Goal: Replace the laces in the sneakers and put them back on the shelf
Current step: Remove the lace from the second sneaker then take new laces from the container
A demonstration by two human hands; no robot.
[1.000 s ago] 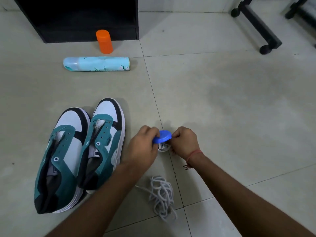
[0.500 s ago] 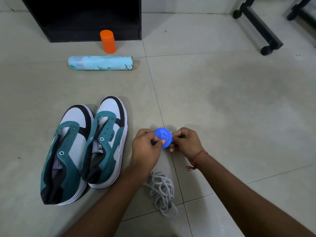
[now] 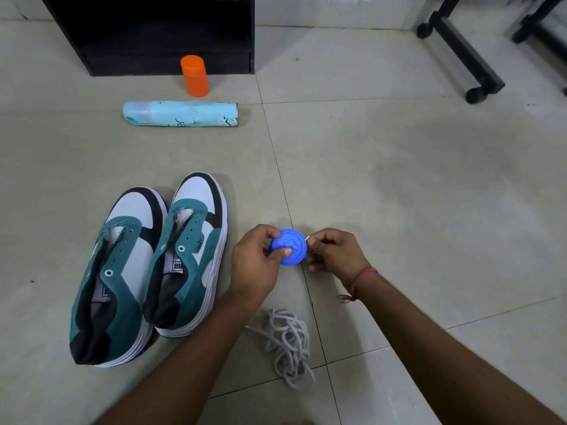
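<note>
on a tiled floor (image 3: 399, 179), two laceless teal-and-white sneakers (image 3: 147, 265) sit side by side at left, toes toward a black shelf (image 3: 153, 32), with a light blue spray can (image 3: 181, 114) lying and an orange bottle (image 3: 194, 75) standing between them and it. to their right the left hand (image 3: 254, 265) grips a round blue disc (image 3: 290, 247), thumb pressed on its face, while the right hand (image 3: 334, 253) has its fingers pinched on a short white tip at the disc's edge, and a loose heap of grey-white laces (image 3: 287, 342) lies on the floor just below the hands. it looks as if the fresh lace is being freed from its holder; next it likely needs pulling clear and threading through a sneaker's lowest eyelets.
</note>
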